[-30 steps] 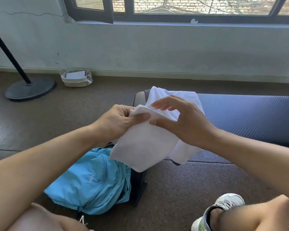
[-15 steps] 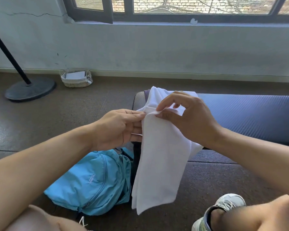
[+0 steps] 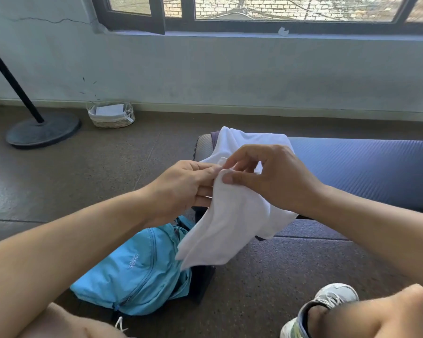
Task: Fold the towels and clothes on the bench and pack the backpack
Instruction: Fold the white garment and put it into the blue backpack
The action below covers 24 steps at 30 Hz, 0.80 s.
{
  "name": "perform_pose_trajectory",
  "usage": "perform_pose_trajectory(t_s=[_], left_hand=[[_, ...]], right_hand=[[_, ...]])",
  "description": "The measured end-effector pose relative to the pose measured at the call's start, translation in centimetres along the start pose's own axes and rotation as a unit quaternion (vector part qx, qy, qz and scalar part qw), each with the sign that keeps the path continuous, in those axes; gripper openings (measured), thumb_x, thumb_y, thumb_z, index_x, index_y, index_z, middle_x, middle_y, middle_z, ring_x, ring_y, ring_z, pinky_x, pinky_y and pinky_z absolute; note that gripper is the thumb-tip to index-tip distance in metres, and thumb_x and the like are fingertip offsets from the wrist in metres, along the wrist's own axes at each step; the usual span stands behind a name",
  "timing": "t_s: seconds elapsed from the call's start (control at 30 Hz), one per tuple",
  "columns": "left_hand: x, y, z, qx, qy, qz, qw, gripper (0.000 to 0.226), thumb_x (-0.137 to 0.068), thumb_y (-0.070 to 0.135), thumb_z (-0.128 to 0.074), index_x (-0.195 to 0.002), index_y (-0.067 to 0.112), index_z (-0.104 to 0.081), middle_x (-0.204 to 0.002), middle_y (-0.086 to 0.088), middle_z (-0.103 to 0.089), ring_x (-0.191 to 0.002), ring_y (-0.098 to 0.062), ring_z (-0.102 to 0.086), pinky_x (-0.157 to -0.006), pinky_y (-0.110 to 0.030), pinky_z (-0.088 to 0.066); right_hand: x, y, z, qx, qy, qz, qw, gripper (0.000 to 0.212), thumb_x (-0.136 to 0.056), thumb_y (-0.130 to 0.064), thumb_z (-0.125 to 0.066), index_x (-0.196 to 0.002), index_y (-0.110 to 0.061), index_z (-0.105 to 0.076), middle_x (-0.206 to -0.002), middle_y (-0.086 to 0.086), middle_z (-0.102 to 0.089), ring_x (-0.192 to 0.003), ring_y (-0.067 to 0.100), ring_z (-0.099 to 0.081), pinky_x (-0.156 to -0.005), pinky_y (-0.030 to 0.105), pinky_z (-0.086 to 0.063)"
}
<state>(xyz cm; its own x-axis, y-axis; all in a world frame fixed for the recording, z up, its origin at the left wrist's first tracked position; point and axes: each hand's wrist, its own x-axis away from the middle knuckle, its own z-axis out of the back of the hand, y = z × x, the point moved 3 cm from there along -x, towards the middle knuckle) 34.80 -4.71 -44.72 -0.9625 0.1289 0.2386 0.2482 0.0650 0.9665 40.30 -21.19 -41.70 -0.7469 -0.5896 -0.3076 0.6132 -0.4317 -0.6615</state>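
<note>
I have both hands up in front of me over the end of the bench [image 3: 366, 167]. My left hand [image 3: 181, 186] and right hand [image 3: 274, 176] meet at the top edge of a white towel [image 3: 230, 228]; the right thumb and forefinger pinch that edge, and the left fingers grip it from the other side. The towel hangs doubled below them, clear of the floor, its lower corner dangling over the blue backpack [image 3: 137, 269] that lies on the floor against the bench end. More white cloth [image 3: 244, 142] sits heaped on the bench just behind my hands.

I judge this as mid-fold, with the top corners being matched. The risk lies in that small pinch: if either hand shifts its grip to take the next fold, one layer could slide free and the towel would open out or drop onto the backpack or the floor. The hanging layers also look uneven, so folding again without squaring them would give a crooked bundle. I cannot tell whether the backpack's zip is open for packing.
</note>
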Motion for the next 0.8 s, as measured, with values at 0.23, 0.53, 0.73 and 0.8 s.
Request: perform_pose_trajectory(t_s=[0.23,0.53,0.73,0.8], left_hand=[[0.1,0.0,-0.1,0.022,0.004,0.037,0.999,0.042,-0.107,0.031,-0.04,-0.117,0.005,-0.072,-0.113,-0.02,-0.074,-0.112,-0.039,-0.068,-0.099,-0.047,-0.054],[-0.1,0.1,0.2,0.005,0.04,0.0,0.999,0.034,-0.106,0.021,-0.046,-0.101,0.006,-0.076,-0.087,-0.012,-0.078,-0.07,-0.02,-0.073,-0.061,-0.029,-0.06],[-0.3,0.1,0.5,-0.013,0.058,-0.042,0.997,0.03,-0.105,0.018,-0.048,-0.105,0.007,-0.076,-0.095,-0.015,-0.078,-0.081,-0.023,-0.075,-0.074,-0.031,-0.062],[-0.1,0.1,0.2,-0.022,0.045,-0.051,0.997,0.03,-0.104,0.018,-0.049,-0.106,0.005,-0.076,-0.099,-0.017,-0.077,-0.087,-0.026,-0.074,-0.08,-0.032,-0.061]], right_hand=[[-0.1,-0.4,-0.1,0.015,-0.021,-0.008,1.0,0.021,-0.072,-0.036,-0.088,-0.089,-0.033,-0.075,-0.076,-0.006,-0.065,-0.074,0.012,-0.057,-0.072,0.024,-0.043],[0.4,-0.3,0.2,0.057,-0.013,0.04,0.997,0.017,-0.081,-0.04,-0.08,-0.086,-0.027,-0.071,-0.085,-0.019,-0.062,-0.093,0.002,-0.055,-0.079,0.012,-0.041],[0.2,-0.3,0.2,0.038,-0.008,0.006,0.999,0.009,-0.085,-0.042,-0.075,-0.082,-0.041,-0.067,-0.081,-0.016,-0.065,-0.091,0.004,-0.059,-0.086,0.027,-0.045],[0.2,-0.5,0.1,0.043,-0.007,0.006,0.999,0.01,-0.085,-0.043,-0.075,-0.081,-0.043,-0.066,-0.081,-0.016,-0.066,-0.09,0.004,-0.059,-0.086,0.025,-0.045]])
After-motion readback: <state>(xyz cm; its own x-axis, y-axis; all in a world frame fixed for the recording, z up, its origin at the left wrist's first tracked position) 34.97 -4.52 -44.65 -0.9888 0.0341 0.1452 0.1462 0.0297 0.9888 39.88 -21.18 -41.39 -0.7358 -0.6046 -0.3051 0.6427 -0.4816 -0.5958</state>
